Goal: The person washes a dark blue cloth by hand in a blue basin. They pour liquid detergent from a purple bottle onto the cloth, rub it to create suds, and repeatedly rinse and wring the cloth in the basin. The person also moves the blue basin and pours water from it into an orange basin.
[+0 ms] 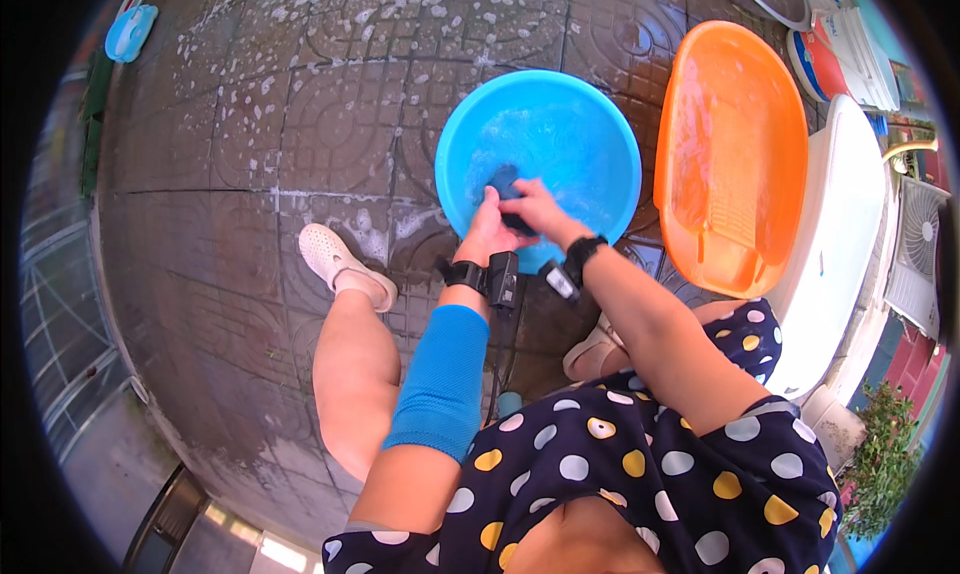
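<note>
A round blue plastic basin [592,146] stands on the wet floor before me, with clear, rippled water in it. Over its near side, my left hand [493,225] and my right hand [541,208] meet on a dark cloth-like item [504,178]. The fingers of both hands wrap it, and part of it sticks out past them toward the basin's middle. What exactly the item is, I cannot tell, since the hands cover much of it. Each wrist wears a black strap with a small device.
To the right stand an orange plastic tub [731,154], a long white tub [832,251] and white buckets [847,56]. Soap suds dot the patterned paving tiles [337,124]. A small light-blue basin [131,34] lies far left. A potted plant [885,461] is at lower right.
</note>
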The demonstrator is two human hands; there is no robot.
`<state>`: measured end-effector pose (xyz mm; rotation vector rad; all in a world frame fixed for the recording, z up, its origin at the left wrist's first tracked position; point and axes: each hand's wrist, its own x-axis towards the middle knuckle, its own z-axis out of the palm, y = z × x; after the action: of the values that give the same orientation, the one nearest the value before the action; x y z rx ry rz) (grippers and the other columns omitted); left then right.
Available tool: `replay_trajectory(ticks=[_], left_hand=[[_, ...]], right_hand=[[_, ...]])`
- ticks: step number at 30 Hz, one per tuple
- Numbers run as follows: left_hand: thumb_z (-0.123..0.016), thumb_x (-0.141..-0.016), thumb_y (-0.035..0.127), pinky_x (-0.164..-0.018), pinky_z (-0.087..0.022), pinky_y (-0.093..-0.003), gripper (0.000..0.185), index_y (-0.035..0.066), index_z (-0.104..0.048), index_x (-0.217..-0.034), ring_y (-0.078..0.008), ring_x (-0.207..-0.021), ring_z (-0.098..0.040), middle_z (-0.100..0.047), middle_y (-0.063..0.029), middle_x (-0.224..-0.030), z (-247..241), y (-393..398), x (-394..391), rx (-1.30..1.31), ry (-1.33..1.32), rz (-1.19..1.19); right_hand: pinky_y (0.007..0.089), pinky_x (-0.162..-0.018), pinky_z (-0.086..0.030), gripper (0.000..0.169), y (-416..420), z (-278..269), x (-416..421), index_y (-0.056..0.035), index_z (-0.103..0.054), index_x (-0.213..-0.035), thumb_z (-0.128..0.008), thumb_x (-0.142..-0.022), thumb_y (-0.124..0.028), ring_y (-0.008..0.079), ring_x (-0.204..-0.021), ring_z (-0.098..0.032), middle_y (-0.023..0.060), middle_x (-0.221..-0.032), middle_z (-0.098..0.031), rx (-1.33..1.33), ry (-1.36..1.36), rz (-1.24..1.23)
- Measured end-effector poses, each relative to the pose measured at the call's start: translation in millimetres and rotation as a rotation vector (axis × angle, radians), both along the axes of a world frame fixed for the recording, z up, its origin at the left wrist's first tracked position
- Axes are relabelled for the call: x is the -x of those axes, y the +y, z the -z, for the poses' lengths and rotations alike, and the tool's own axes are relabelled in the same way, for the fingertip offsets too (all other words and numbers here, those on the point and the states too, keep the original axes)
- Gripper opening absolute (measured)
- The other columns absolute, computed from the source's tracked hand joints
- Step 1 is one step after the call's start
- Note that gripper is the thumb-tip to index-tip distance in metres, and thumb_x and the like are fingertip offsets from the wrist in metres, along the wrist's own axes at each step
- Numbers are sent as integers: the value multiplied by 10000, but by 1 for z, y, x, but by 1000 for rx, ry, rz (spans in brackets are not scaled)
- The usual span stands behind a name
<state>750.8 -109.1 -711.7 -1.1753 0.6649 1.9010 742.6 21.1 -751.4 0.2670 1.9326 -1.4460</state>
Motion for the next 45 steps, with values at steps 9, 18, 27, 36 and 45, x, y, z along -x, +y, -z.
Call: replay_trajectory(ticks=[9,18,27,36,45], left_hand=[[-438,-1005,313,-866,-496,-463,278,137,-488,-1215,-247,-1024,-574,-566,-83,-1150,1,2,16,15,347,-156],[-392,-967,537,-955,-313,-700,554,133,-407,-1347,-349,-1280,-394,-394,-133,-1418,6,4,6,31,39,63],[-399,-1019,294,-929,-472,-481,358,70,-381,-1297,-270,-1083,-548,-520,-123,-1221,10,2,10,51,361,-185],[-470,-981,364,-1044,-255,-648,600,100,-227,-1462,-416,-1377,-246,-195,-155,-1534,31,-4,-9,1,-43,-15],[-566,-954,190,-892,-479,-406,189,63,-517,-1085,-227,-1003,-591,-594,-102,-1081,-1,-9,5,56,394,-268]], right_hand=[[387,-778,-484,269,-2,-62,18,-108,-675,-835,-632,-849,-373,299,-967,-561,116,-976,-574,-622,412,-155],[329,-812,-448,363,25,24,-8,-91,-601,-1048,-752,-729,-177,202,-924,-548,75,-947,-585,-148,188,143],[424,-715,-490,290,8,-57,16,-105,-603,-873,-623,-839,-391,354,-808,-625,147,-823,-639,-393,370,138],[417,-939,-414,479,36,7,-5,-68,-622,-1110,-776,-691,-244,301,-1135,-505,119,-1113,-593,-45,-186,214],[336,-817,-461,61,73,-41,8,-44,-601,-807,-610,-749,-62,236,-843,-593,96,-847,-621,288,-276,750]])
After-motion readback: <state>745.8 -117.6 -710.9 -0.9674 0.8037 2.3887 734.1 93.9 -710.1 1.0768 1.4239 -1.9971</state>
